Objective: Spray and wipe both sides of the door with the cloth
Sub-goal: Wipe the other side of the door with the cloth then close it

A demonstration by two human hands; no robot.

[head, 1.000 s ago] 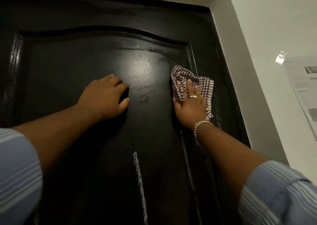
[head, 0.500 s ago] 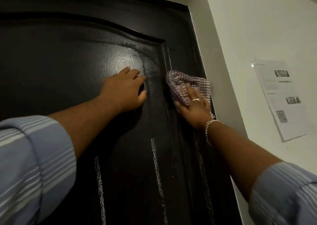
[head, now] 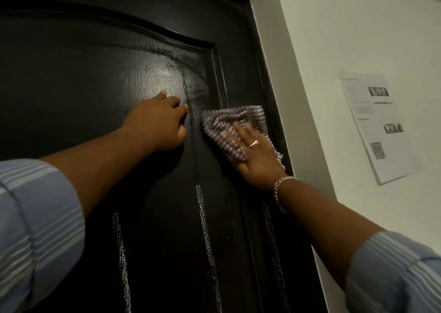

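1. Cloth (head: 230,124): checked, crumpled weave, flat against the door (head: 95,79) near its right edge, under the right hand (head: 255,155).
2. Right fingers spread, straight, pressing the cloth; its folds stick out above and left of the fingertips.
3. Left hand (head: 160,124) rests bare on the door just beside it, fingers close together, slightly bent.
4. Door: dark, glossy, raised arched panel, streaky sheen.
5. Printed paper sheet (head: 374,124) on pale wall (head: 346,26).

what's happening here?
A person is wiping a dark door. The right hand presses a checked cloth flat against the door near its right edge. The left hand rests on the raised panel beside it, holding nothing. No spray bottle is in view. A printed sheet is stuck to the wall on the right.
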